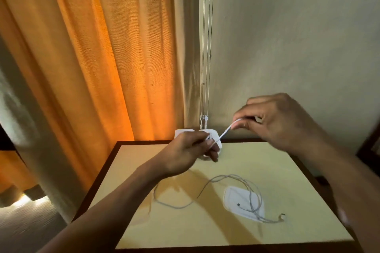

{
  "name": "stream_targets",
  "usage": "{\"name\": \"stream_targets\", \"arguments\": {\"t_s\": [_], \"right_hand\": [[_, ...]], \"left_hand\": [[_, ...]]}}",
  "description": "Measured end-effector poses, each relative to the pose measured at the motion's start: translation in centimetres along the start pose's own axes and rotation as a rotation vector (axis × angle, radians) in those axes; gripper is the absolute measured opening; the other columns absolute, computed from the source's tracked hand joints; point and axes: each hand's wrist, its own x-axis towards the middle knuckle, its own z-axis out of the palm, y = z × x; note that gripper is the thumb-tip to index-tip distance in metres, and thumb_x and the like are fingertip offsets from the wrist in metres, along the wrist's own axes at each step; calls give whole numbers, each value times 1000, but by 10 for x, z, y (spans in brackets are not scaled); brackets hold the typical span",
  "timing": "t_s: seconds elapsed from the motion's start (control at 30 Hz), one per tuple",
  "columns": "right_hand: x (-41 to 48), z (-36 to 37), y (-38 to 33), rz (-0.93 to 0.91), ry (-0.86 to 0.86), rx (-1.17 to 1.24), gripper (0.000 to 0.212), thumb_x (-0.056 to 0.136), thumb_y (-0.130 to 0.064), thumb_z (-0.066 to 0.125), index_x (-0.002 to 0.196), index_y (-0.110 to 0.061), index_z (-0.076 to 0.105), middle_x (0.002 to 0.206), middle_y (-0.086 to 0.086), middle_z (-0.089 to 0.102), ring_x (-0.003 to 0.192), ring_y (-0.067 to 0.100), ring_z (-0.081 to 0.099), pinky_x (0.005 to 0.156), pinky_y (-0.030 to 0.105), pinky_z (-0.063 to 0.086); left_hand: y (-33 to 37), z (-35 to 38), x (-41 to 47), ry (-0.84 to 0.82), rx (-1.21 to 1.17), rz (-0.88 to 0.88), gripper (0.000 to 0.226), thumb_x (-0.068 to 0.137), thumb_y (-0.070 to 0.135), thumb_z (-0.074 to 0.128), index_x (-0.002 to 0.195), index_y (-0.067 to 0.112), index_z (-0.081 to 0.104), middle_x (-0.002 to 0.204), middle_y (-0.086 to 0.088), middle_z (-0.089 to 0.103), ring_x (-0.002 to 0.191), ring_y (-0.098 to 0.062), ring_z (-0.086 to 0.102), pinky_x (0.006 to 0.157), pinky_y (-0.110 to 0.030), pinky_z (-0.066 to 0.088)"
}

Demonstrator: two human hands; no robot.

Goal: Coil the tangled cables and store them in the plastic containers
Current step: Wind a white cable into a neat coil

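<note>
Now stretched taut above the far edge of the cream-topped dark-framed table [164,222]: thin white cable [224,132], pinched low by left hand [191,150] and high by right hand [275,123]. Slants up toward the right; left, nearer the table, seemingly holds the coil.

Matt tabletop [164,222] w/ wood edge; cloth curtain [82,57].

Orange curtain [82,57], white cable [225,130], pale yellow table [164,222] edged dark brown.
</note>
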Motion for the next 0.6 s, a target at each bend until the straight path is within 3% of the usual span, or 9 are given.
{"name": "stream_targets", "arguments": {"t_s": [0.07, 0.17, 0.3, 0.37, 0.4, 0.47, 0.53, 0.6], "right_hand": [[13, -9, 5, -41, 12, 93, 19, 89, -46, 71, 88, -30, 82, 77, -12, 67, 64, 8, 58, 58, 33, 47], [27, -9, 12, 11, 35, 209, 13, 80, -32, 82, 89, -22, 83, 77, -10, 68, 67, 13, 62, 60, 25, 46], [31, 14, 18, 173, 56, 439, 11, 79, -25, 82, 88, -18, 83, 78, -9, 73, 71, 10, 67, 66, 21, 52], [24, 39, 17, 310, 5, 613, 9, 88, -19, 77, 86, -27, 81, 76, -7, 75, 69, 8, 67, 69, 32, 56], [17, 53, 15, 369, -32, 674, 17, 93, -21, 72, 85, -34, 79, 72, -6, 73, 66, 9, 64, 69, 38, 57], [1, 79, 5, 440, -107, 692, 22, 100, -27, 63, 88, -40, 76, 60, -7, 63, 57, 9, 53, 60, 37, 50], [-13, 92, -12, 464, -159, 657, 25, 103, -27, 58, 85, -25, 76, 53, -12, 51, 50, 2, 40, 55, 26, 35], [-23, 94, -29, 422, -145, 572, 29, 104, -24, 57, 81, -16, 73, 54, -18, 50, 52, 2, 45, 54, 14, 29]], "left_hand": [[8, 10, -5, -64, -184, -36, 37, 110, 18, 39, 99, -3, 67, 94, -24, 73, 86, -17, 66, 81, -26, 46], [15, 15, -8, -114, -441, -73, 43, 102, 23, 33, 103, 0, 69, 97, -25, 71, 98, -32, 67, 95, -45, 42], [27, 21, -15, -137, -601, 78, 25, 99, 12, 48, 107, -1, 68, 96, -24, 70, 97, -39, 68, 94, -49, 41], [42, 20, -16, -118, -762, 182, 24, 98, 8, 50, 110, -6, 66, 100, -26, 69, 98, -39, 70, 95, -47, 48], [50, 18, -16, -67, -853, 226, 26, 98, 9, 50, 111, -8, 66, 103, -27, 69, 100, -37, 71, 97, -44, 53], [61, 9, -12, 93, -998, 304, 28, 97, 11, 51, 112, -7, 66, 110, -26, 71, 108, -35, 70, 103, -42, 54], [62, -1, -4, 242, -1006, 359, 29, 101, 11, 46, 117, -6, 63, 120, -28, 69, 122, -39, 65, 113, -46, 46], [53, -8, 5, 386, -906, 319, 28, 105, 7, 42, 121, -7, 61, 125, -28, 68, 126, -37, 63, 116, -47, 43]]}}
